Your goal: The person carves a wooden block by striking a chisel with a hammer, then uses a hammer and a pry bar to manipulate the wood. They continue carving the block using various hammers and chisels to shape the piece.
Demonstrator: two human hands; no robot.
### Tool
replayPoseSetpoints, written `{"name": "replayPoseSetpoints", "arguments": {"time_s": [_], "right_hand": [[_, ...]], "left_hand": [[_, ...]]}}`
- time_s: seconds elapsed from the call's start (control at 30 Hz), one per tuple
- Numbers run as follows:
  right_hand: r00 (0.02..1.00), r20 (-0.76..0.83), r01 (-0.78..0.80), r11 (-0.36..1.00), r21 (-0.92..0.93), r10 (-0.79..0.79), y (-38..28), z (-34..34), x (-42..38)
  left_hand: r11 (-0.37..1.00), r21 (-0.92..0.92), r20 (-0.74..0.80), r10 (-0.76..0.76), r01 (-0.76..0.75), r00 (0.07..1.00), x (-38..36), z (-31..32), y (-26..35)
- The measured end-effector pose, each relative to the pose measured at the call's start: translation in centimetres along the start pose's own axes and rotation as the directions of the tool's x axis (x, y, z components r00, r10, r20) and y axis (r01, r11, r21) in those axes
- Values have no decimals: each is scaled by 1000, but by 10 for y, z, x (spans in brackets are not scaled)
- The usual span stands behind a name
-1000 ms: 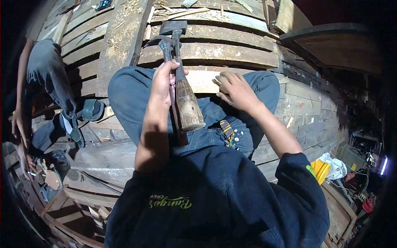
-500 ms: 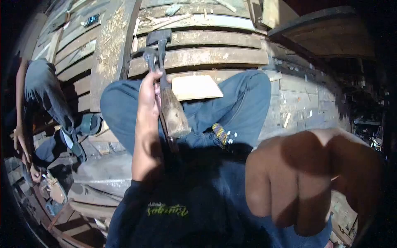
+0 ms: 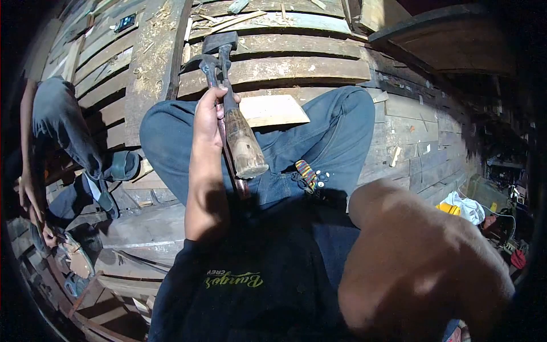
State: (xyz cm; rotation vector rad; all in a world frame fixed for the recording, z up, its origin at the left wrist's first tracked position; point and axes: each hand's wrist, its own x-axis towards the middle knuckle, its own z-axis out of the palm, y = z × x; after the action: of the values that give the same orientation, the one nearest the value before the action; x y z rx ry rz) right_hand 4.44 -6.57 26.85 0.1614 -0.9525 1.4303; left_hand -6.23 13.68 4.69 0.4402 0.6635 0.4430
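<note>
My left hand [image 3: 208, 117] is closed around two tools held together, heads pointing away from me. One has a broad dark metal head [image 3: 220, 41], like an adze or hatchet, and a thick worn wooden handle [image 3: 244, 145]. Beside it is a hammer-like tool [image 3: 207, 65] with a curved dark head and a thin reddish handle. A pale flat wood piece [image 3: 272, 110] lies just beyond my lap, right of the tools. Close to the camera, my right hand [image 3: 424, 262] looms large and shadowed at lower right; its fingers are hidden from view.
Another person sits at left, a hand [image 3: 48, 235] low beside a sandal [image 3: 122, 165]. Slatted boards [image 3: 273, 73] with shavings lie ahead. A phone-like object [image 3: 125, 23] rests at upper left. A dark panel [image 3: 450, 43] juts in at upper right; a white cloth [image 3: 468, 208] lies at right.
My right hand has turned and dropped slightly, hiding the curled fingers seen before. The view has shifted a little, and the two tools, still in my left hand, have their heads slightly farther up.
</note>
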Motion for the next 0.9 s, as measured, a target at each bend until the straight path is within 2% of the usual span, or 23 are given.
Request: {"name": "replayPoseSetpoints", "arguments": {"time_s": [0.03, 0.07, 0.13, 0.17, 0.2, 0.27, 0.37, 0.4, 0.5, 0.57, 0.67, 0.77, 0.9], "right_hand": [[1000, -1, -2, 1000, 1, 2, -1, 0, 0], [1000, 1, -4, 1000, 3, 4, -1, 2, -1], [1000, -10, -1, 1000, 4, 2, -4, 3, 0], [1000, -16, -2, 1000, -4, 2, -7, 2, 2], [1000, -15, -9, 1000, -22, 9, -9, 4, 2], [1000, -27, -16, 999, -42, 15, -10, 9, 2], [1000, -27, -5, 999, -39, 4, -8, 7, -2], [1000, -26, -13, 999, -35, 12, -8, 7, -2], [999, -32, -15, 999, -38, 14, -7, 8, -3], [999, -34, -17, 999, -33, 16, -9, 8, -4], [999, -30, -21, 999, -42, 20, -10, 7, -7], [999, -32, -25, 999, -45, 23, -8, 7, -7], [999, -44, -24, 999, -38, 22, -10, 5, -6]], "left_hand": [[1000, -4, -73, -27, 27, 997, -2, 5, -1], [1000, -3, -78, -23, 23, 997, 0, -3, 0], [995, -32, 55, -92, 94, 994, 10, -21, -3], [995, -28, 16, -91, 91, 996, 6, -15, -2], [998, 56, 10, -36, 35, 999, 4, -11, -2], [999, 13, -53, -30, 31, 998, 7, -10, -3], [993, 48, 43, -108, 106, 993, 2, -11, 1], [998, 34, -48, -54, 56, 997, 0, -2, -1], [999, 50, -112, 16, -11, 994, 0, 0, -1], [992, 15, 74, -125, 124, 989, 5, -14, 3], [995, 91, 9, -47, 46, 999, -1, -5, 1], [998, 47, -54, -34, 36, 998, 2, -2, -2], [996, 52, 0, -73, 73, 997, 1, -8, -2]]}}
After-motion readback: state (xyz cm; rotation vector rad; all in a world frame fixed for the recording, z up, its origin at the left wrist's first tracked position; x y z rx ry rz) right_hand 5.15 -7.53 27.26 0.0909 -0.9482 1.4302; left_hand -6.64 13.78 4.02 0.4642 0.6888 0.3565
